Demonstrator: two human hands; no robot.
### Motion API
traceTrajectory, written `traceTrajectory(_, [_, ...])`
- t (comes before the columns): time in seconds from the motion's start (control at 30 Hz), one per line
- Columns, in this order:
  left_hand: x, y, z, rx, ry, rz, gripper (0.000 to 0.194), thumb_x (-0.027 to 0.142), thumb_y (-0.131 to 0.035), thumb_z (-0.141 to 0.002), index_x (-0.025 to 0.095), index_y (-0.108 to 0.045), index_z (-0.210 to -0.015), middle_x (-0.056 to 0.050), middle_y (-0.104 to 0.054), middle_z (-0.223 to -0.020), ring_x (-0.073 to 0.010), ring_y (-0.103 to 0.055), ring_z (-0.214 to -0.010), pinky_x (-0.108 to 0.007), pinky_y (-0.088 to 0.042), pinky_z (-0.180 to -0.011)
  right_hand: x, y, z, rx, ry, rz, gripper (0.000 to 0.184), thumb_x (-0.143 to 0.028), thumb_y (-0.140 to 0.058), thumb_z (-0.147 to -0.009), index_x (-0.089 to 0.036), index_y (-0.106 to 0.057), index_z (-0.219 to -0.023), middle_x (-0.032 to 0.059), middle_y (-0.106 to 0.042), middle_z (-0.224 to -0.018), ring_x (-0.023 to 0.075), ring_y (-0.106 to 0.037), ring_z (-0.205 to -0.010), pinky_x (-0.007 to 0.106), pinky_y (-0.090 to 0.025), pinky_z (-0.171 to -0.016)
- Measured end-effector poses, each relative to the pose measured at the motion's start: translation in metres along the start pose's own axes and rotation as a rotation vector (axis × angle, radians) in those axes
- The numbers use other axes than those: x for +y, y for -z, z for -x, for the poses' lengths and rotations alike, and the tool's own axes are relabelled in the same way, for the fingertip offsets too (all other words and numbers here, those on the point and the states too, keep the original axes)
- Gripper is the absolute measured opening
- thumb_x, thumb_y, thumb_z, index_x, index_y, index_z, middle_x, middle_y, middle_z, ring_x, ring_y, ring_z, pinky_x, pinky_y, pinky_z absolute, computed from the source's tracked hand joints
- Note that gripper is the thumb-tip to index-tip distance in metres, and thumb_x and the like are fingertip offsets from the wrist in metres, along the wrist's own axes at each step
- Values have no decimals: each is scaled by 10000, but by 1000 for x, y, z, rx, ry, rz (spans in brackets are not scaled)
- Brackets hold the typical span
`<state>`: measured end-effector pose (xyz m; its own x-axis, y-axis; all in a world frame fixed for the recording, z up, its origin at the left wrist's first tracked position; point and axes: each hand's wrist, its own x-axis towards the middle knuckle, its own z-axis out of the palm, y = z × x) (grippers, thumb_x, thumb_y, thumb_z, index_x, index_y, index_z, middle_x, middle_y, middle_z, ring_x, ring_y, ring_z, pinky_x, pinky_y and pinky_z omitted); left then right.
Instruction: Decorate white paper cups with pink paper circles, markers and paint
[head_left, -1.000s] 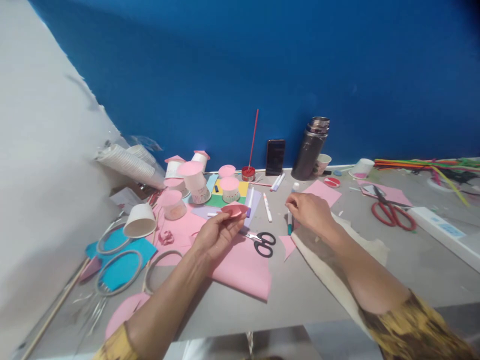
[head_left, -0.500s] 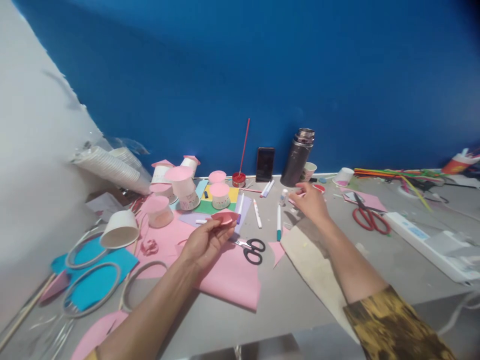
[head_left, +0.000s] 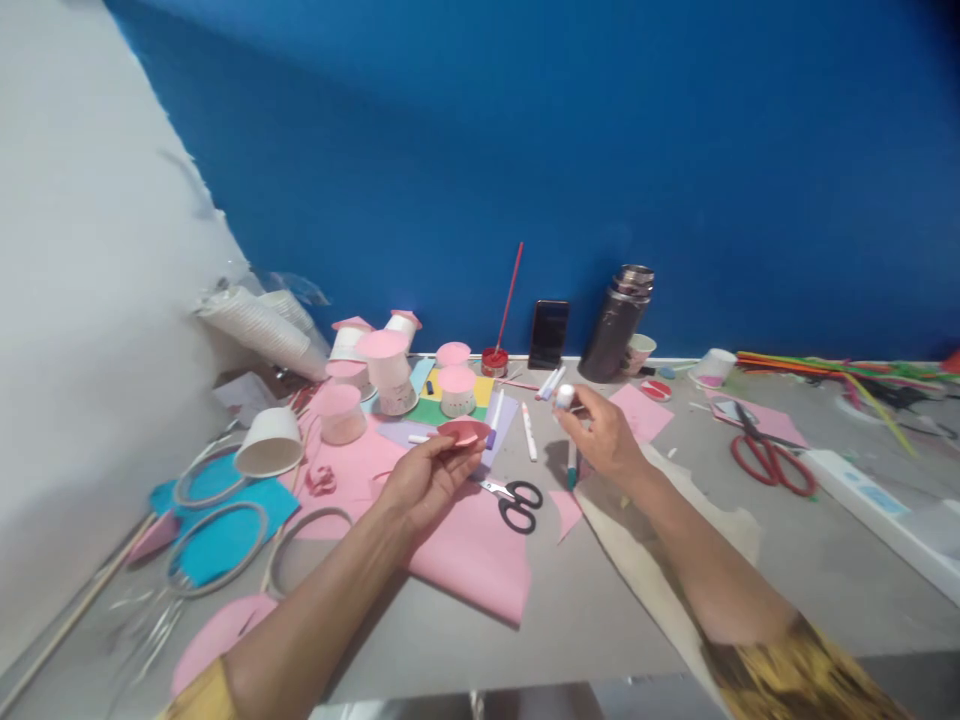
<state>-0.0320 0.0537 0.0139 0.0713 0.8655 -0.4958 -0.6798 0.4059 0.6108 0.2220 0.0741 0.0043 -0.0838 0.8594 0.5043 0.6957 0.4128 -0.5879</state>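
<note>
My left hand (head_left: pixel 431 480) is closed on a small curved piece of pink paper (head_left: pixel 465 431), pinched between thumb and fingers above the pink sheets. Off to the right, my right hand (head_left: pixel 604 430) grips a small white bottle (head_left: pixel 565 396) by thumb and fingertips, raised over the table. Its label cannot be read. Below that hand lies a teal-tipped marker (head_left: pixel 572 470), partly covered by the fingers. Black-handled scissors (head_left: pixel 520 507) rest on a large pink sheet (head_left: pixel 480 565) between my hands. A white marker (head_left: pixel 529 432) lies just beyond them.
Paper cups with pink paper tops (head_left: pixel 386 370) stand at the back left, near a stack of cups (head_left: pixel 262 325). A dark flask (head_left: pixel 615 325) and a phone (head_left: pixel 549 335) lean by the blue wall. Red scissors (head_left: pixel 771 462) and a power strip (head_left: pixel 877 510) lie right.
My right hand has moved left and nearer, and now holds the small white bottle that stood on the table. A pink sheet behind it has come into view. My left hand keeps the pink paper.
</note>
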Motion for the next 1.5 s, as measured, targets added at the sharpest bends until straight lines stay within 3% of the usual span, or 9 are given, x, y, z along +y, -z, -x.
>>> traceTrajectory(0.07, [-1, 1, -1, -8, 10, 9, 142, -27, -568, -859, 90, -648, -861, -147, -754, -791, -221, -768, -776, -264, -632, -692, -18, -10, 12, -90, 168, 0, 279, -345, -532, -965, -218, -643, -1187, 83, -724, -1048, 238, -667, -991, 346, -508, -890])
traceTrajectory(0.13, [-2, 2, -2, -14, 6, 10, 143, -23, -564, -861, 88, -653, -871, -144, -754, -790, -223, -767, -780, -271, -634, -702, -31, -19, 22, -137, 220, -4, 279, -320, -553, -965, -226, -624, -1218, 83, -734, -1065, 233, -681, -977, 341, -519, -872])
traceTrajectory(0.4, [-7, 4, -2, -80, 14, 17, 163, -21, -540, -864, 90, -644, -807, -132, -743, -794, -198, -749, -750, -306, -642, -763, -45, -27, 30, -82, 409, 74, 145, -279, -545, -1007, -221, -666, -1062, 86, -756, -972, 227, -691, -892, 330, -517, -791])
traceTrajectory(0.6, [-16, 6, -1, -145, -19, -92, 160, 13, -586, -834, 121, -648, -733, -112, -732, -768, -213, -751, -783, -331, -628, -793, -47, -29, 33, -71, 419, 173, 163, -276, -536, -1016, -229, -686, -1061, 82, -749, -932, 231, -674, -867, 334, -500, -761])
traceTrajectory(0.8, [-24, 8, 1, -252, -132, -229, 99, 128, -766, -760, 101, -739, -852, -129, -766, -986, -191, -727, -904, -311, -569, -897, -47, -33, 34, 4, 447, 134, 150, -250, -536, -1014, -209, -672, -1062, 82, -745, -916, 225, -673, -864, 330, -512, -777])
traceTrajectory(1.0, [-32, 11, -3, -260, -215, -260, 308, 243, -873, -668, 154, -591, -582, -37, -680, -672, -192, -693, -758, -342, -544, -823, -49, -39, 36, 57, 547, 316, 141, -231, -538, -1018, -184, -666, -981, 64, -690, -773, 217, -617, -742, 325, -457, -677])
traceTrajectory(1.17, [-34, 12, -4, -253, -247, -302, 273, 275, -879, -655, 142, -645, -609, -82, -731, -735, -228, -710, -801, -401, -531, -889, -50, -37, 37, 49, 586, 422, 143, -184, -546, -1009, -171, -651, -912, 53, -626, -724, 219, -557, -703, 332, -407, -633])
traceTrajectory(1.3, [-31, 13, -5, -224, -249, -296, 247, 269, -890, -624, 135, -683, -619, -91, -755, -772, -221, -715, -838, -404, -515, -958, -47, -36, 37, -18, 584, 345, 115, -171, -553, -1003, -165, -645, -936, 69, -647, -781, 229, -578, -760, 336, -442, -680])
traceTrajectory(1.5, [-30, 12, -5, -227, -202, -288, 248, 268, -899, -597, 128, -703, -656, -85, -759, -776, -213, -717, -808, -401, -512, -962, -47, -41, 39, 23, 520, 166, 102, -246, -587, -1005, -172, -652, -1033, 72, -688, -824, 221, -626, -773, 328, -480, -706])
